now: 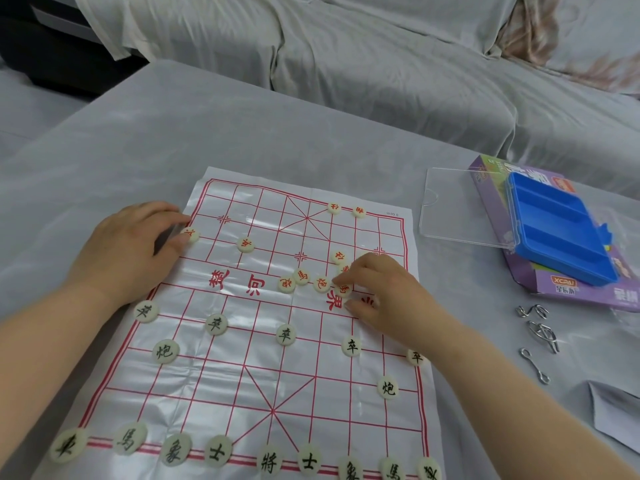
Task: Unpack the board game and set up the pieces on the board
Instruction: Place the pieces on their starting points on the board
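Board: flat on grey cloth, long axis running away from body, black row at near edge | left hand: palm down at far-left margin, thumb touching red piece, no clasp | right hand: fingertips pinched round red-marked piece at river line, loose red cluster just left of pinch

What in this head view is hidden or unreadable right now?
- Red pieces under the right hand: fingers cover them, count unclear.
- Left hand grip: the clear item beneath it is mostly covered.
- Near-row black pieces: cut by the bottom edge.
- Purple box print: blocked by the blue tray.
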`<state>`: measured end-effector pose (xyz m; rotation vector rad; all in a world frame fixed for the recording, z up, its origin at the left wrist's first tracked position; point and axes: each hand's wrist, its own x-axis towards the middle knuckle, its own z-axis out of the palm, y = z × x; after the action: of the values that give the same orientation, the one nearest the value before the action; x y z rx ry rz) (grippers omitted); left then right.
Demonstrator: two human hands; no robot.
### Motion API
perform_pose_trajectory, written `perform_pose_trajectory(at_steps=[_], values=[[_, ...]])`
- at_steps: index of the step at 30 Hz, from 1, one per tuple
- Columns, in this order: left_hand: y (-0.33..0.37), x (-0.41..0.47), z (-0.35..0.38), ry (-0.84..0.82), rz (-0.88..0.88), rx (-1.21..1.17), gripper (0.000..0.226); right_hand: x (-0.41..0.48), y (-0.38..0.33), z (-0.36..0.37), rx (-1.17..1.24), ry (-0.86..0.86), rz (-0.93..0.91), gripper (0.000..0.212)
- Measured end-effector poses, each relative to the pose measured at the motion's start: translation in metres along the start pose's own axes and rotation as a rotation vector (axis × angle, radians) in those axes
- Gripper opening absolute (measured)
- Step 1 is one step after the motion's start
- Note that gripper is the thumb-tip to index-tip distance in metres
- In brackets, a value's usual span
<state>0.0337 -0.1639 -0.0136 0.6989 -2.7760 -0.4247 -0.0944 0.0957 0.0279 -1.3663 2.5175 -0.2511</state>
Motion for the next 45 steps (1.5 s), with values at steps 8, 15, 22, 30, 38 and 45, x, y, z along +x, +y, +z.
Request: perform_pose_trajectory(at_steps=[8, 15, 22, 30, 38, 45], values=[[-0.001, 0.000, 0.000, -0.007, 0.004, 0.004, 0.045, 0.001, 0.001, 0.001, -0.009, -0.026, 0.017, 0.030], [-0.001, 0.001, 0.000, 0.015, 0.012, -0.001, 0.057, 0.006, 0.015, -0.018, 0.054, 0.018, 0.114, 0.023], [-0.001, 0.000, 0.001, 0.040, 0.025, -0.004, 0.071, 0.014, 0.027, -0.015, 0.055, -0.051, 0.132, 0.026], [-0.001, 0.001, 0.001, 0.022, 0.030, 0.009, 0.057, 0.015, 0.026, -0.012, 0.047, -0.032, 0.119, 0.027], [-0.004, 0.001, 0.004, 0.032, 0.044, 0.018, 0.057, 0.015, 0.028, -0.011, 0.058, -0.049, 0.109, 0.028], [-0.005, 0.002, 0.005, 0.062, 0.049, -0.001, 0.077, 0.021, 0.033, -0.020, 0.020, 0.068, 0.161, 0.027]])
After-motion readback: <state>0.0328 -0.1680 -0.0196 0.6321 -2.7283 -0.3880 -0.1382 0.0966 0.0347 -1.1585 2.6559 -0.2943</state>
